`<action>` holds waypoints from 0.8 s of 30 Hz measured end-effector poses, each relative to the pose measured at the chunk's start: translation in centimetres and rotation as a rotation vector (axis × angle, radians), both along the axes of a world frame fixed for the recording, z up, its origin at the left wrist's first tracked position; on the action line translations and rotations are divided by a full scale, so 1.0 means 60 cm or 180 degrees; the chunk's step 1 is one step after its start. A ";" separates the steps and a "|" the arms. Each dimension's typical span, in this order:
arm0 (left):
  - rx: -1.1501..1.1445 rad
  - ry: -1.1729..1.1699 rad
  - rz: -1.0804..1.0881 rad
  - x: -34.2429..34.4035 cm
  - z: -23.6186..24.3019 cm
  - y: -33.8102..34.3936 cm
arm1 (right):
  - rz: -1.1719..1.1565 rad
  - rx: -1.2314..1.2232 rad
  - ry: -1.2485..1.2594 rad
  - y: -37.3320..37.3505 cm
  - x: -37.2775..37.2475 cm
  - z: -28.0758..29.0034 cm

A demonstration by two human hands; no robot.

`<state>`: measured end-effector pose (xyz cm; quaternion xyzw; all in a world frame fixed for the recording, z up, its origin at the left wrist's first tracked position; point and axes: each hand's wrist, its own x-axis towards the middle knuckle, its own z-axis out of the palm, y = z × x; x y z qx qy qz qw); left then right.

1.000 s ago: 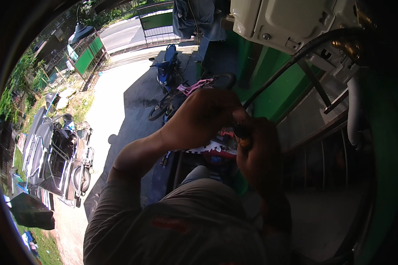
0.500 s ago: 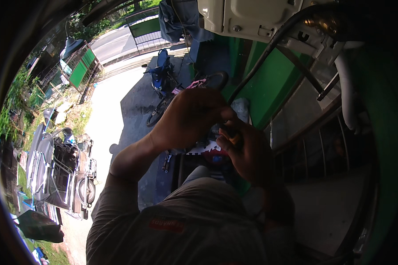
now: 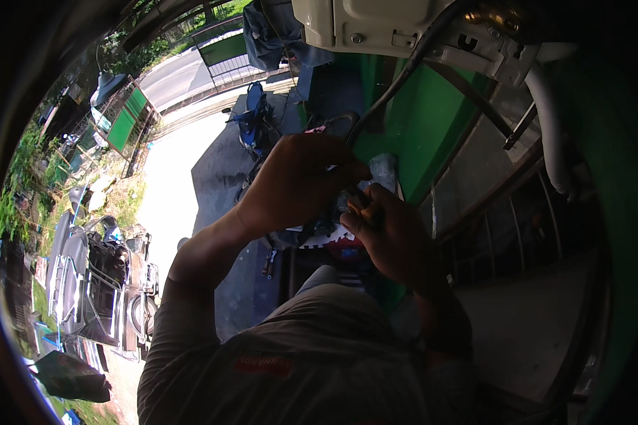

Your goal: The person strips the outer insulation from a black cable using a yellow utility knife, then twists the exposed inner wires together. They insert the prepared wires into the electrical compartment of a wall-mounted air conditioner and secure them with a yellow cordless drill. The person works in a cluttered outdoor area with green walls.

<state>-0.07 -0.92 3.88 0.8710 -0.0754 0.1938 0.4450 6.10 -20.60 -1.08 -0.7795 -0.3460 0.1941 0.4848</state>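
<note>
Black hose pinched in curled left hand. Right hand, just beside, closed round small orange piece.

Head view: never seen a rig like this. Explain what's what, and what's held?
No robot: these are a person's bare left hand and bare right hand. A wide fisheye camera worn on the head looks down, so straight edges bend near the rim. The right hand's grip holds a small orange-brown piece, too dim to identify. A thick black flexible line runs past a white boxy unit down to the left hand; whether that hand grips it is hidden. Beyond, a blue motorbike stands on grey shaded ground, and a dark vehicle with a bright metal frame is at far left.
</note>
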 end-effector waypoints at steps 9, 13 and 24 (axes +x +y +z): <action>0.1347 -0.0585 -0.0370 0.021 0.005 -0.002 | 0.1027 0.0852 0.1763 0.006 0.032 -0.061; 0.0808 0.0004 -0.0741 0.027 0.015 0.013 | 0.0011 0.0879 0.0267 0.013 0.010 -0.062; 0.0147 -0.0226 -0.0367 0.019 0.004 -0.006 | -0.1233 0.1002 -0.3035 0.023 0.037 -0.031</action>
